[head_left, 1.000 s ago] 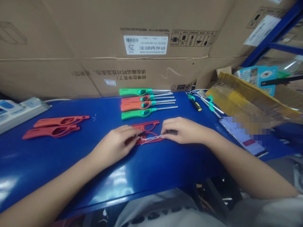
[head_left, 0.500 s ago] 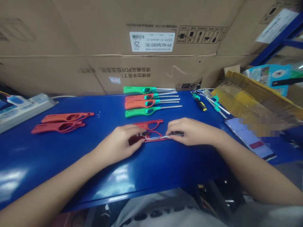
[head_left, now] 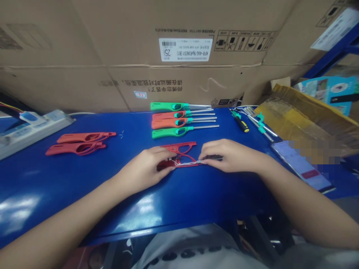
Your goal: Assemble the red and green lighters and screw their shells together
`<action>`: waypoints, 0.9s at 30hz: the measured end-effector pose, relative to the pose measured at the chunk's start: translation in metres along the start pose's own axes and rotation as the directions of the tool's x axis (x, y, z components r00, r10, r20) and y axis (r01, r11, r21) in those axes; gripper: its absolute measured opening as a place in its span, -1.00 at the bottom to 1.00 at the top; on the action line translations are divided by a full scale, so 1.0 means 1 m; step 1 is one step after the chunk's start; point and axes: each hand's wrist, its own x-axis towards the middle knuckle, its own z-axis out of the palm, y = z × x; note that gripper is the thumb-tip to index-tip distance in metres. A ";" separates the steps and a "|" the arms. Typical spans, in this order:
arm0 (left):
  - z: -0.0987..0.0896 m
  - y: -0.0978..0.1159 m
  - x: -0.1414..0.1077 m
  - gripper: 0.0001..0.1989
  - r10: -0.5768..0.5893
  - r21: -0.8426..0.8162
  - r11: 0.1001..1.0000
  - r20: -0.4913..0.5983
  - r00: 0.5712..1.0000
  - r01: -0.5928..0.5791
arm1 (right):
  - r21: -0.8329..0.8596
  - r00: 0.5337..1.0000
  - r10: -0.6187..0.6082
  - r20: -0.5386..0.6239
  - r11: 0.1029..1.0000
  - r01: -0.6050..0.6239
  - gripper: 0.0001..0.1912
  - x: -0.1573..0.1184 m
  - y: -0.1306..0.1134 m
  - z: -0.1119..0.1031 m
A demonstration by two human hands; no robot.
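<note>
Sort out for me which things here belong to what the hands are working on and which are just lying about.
In use: left hand; right hand; open red plastic lighter shell; thin white wires; slim metal lighter tube.

Lying about: green and orange plastic lighters; two red plastic lighter shells; yellow-and-black screwdriver; white power strip; phone.
</note>
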 end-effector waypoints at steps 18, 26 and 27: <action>-0.009 0.011 -0.001 -0.83 -0.105 0.048 0.993 -0.013 0.994 0.105 | 0.117 0.998 -0.023 -0.050 0.993 0.028 -0.82 0.001 0.001 -0.003; 0.000 0.009 -0.004 -0.82 -0.069 0.210 0.976 0.065 0.995 0.054 | 0.118 0.997 -0.041 -0.062 0.992 0.048 -0.82 0.001 0.002 -0.001; 0.001 0.008 -0.004 -0.82 -0.064 0.204 0.978 0.066 0.996 0.050 | 0.118 0.997 -0.038 -0.060 0.992 0.045 -0.81 0.001 0.002 -0.001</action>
